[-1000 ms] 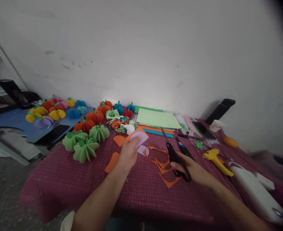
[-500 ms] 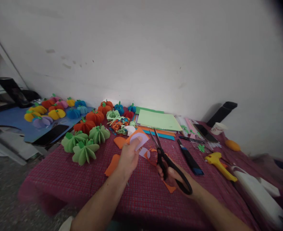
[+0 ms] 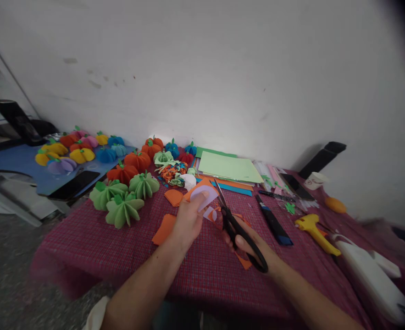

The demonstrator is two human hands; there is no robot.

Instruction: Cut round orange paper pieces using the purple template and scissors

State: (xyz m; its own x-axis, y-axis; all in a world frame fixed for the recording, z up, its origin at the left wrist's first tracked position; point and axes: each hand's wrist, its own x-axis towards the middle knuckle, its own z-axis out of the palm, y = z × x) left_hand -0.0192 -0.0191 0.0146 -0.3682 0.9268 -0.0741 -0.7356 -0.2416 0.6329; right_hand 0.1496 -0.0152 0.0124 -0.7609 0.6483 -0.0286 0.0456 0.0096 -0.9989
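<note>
My left hand (image 3: 190, 220) pinches a piece of orange paper (image 3: 190, 194) with a rounded lilac paper (image 3: 205, 192) lying against it. Black-handled scissors (image 3: 238, 228) are in my right hand (image 3: 252, 240), fingers through the handles. Their blades point up and away from me, at the right edge of the held paper. Below the paper hangs or lies a curled lilac strip (image 3: 209, 214); which, I cannot tell. Cut orange pieces (image 3: 164, 229) rest on the cloth left of my left hand. An orange scrap (image 3: 244, 262) shows under my right hand.
Green paper pumpkins (image 3: 124, 211) and orange ones (image 3: 137, 161) stand on the left. Coloured sheets (image 3: 228, 166) are stacked at the back, beside shredded paper (image 3: 174, 174). To the right lie a black-and-blue long tool (image 3: 274, 223), a yellow glue gun (image 3: 315, 233) and a paper cup (image 3: 315, 180).
The scissors have come closer to the paper, and their blades, spread before, are nearer together at its right edge. My left hand keeps its hold on the orange and lilac paper.
</note>
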